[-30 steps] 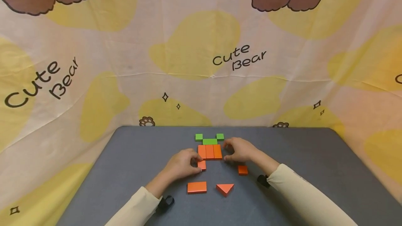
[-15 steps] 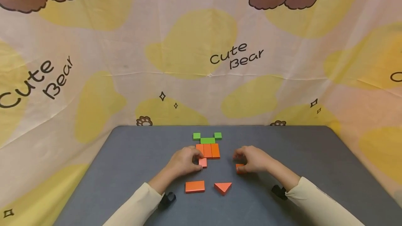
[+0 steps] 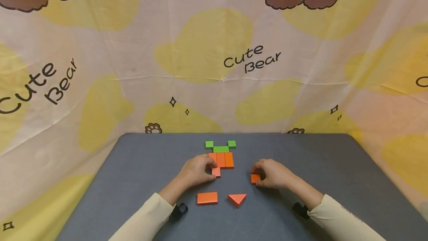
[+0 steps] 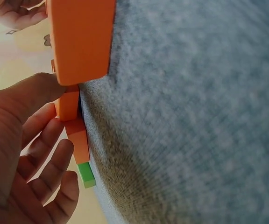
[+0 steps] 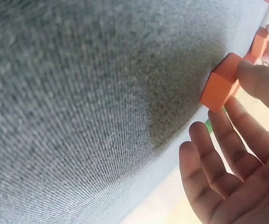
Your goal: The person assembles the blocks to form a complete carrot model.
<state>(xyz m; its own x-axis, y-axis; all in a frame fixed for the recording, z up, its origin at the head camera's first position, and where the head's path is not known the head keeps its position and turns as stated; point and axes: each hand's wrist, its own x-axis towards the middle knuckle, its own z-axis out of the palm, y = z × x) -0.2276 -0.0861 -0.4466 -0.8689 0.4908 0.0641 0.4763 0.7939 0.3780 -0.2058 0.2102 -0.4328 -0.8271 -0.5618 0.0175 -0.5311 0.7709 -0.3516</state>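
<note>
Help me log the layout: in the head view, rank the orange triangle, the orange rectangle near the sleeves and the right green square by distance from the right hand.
From the right hand:
1. Orange triangle, just left and nearer the person.
2. Right green square, at the far end.
3. Orange rectangle, farthest left.

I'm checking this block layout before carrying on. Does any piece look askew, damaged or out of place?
Nothing looks damaged or askew. The green blocks and three orange bars sit squarely together. The orange rectangle and orange triangle lie loose nearer the person. The left hand touches one small orange block, the right hand another.
</note>
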